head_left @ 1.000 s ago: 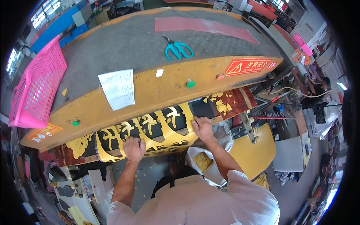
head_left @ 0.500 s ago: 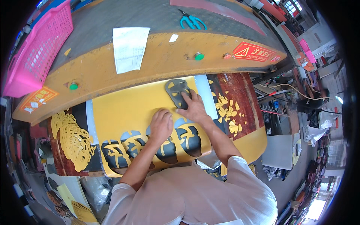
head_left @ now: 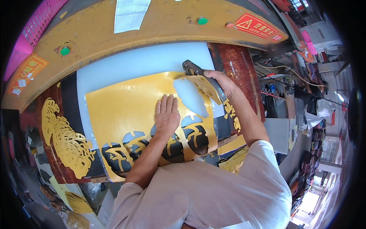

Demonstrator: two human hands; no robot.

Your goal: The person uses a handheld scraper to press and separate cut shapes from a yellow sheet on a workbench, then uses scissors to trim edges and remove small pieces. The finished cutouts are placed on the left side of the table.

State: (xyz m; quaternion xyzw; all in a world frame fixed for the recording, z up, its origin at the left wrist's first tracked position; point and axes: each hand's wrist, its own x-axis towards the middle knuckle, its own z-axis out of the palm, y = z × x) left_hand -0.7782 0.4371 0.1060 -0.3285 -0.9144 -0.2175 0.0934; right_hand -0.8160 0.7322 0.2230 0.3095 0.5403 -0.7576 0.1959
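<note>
My left hand [head_left: 167, 114] lies flat with its fingers stretched on a yellow sheet [head_left: 122, 101]. On the right, my right hand [head_left: 225, 83] grips the outer side of a dark cutting die [head_left: 193, 68], tilted up on edge. Yellow material [head_left: 202, 84] shows within the die's face. Beside it the sheet has a long oval hole, through which the white cutting board [head_left: 141, 59] is visible. Several cut-outs with thin yellow strips [head_left: 196, 138] across them line the sheet's near edge. My right fingertips are partly hidden behind the die.
A yellow-brown machine beam [head_left: 164, 26] with green buttons spans the far side. Yellow scrap webs [head_left: 70, 139] are heaped at the left, and small offcuts [head_left: 229, 110] lie right of the board. A pink basket [head_left: 32, 32] stands far left.
My right hand has raised and tipped the die rightward off the sheet, exposing an oval hole. The sheet's far edge now lies nearer, baring more white board. My left hand has flattened out.
</note>
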